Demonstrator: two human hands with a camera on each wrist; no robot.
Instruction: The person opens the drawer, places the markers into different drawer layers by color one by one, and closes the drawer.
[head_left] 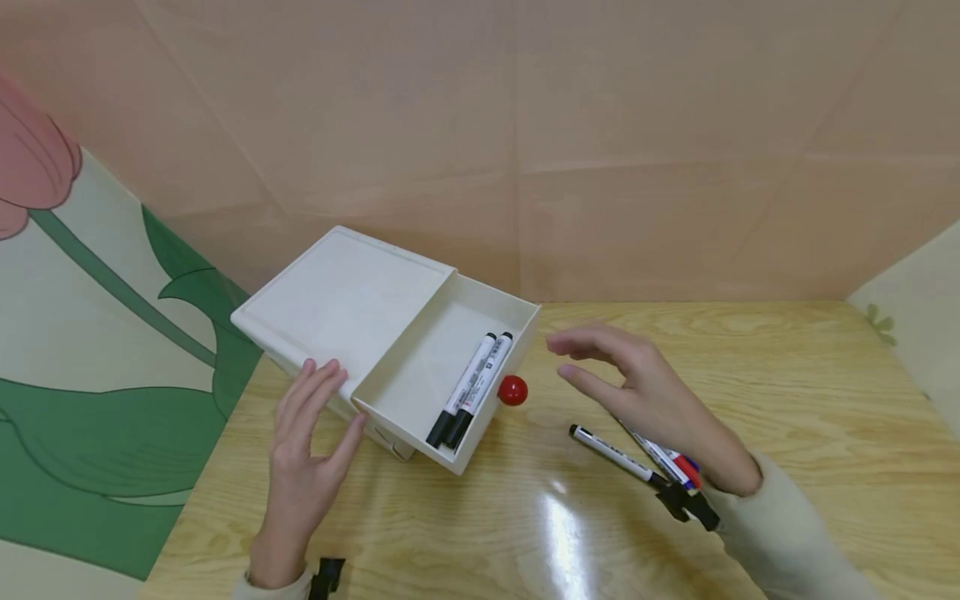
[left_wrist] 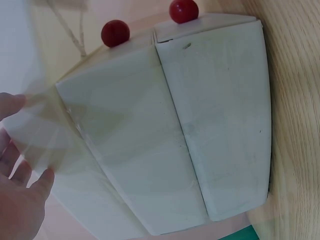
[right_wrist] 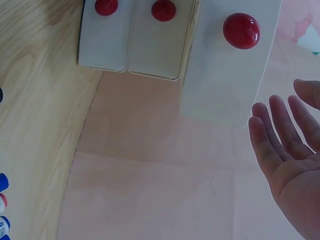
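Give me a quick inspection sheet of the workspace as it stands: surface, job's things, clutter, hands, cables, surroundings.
Surface: light wooden table, glossy glare patch near the front.
Job's things: white plastic drawer box; its top drawer with a red round knob is pulled out and holds two black markers.
Clutter: one black-capped marker lies loose on the table; further markers with red and blue caps lie partly under the right wrist.
Hands: left hand rests open against the box front; right hand hovers open near the knob, holding nothing.
Cables: nothing seen.
Surroundings: pinkish-beige wall panels; a green and pink flower mural to the left.
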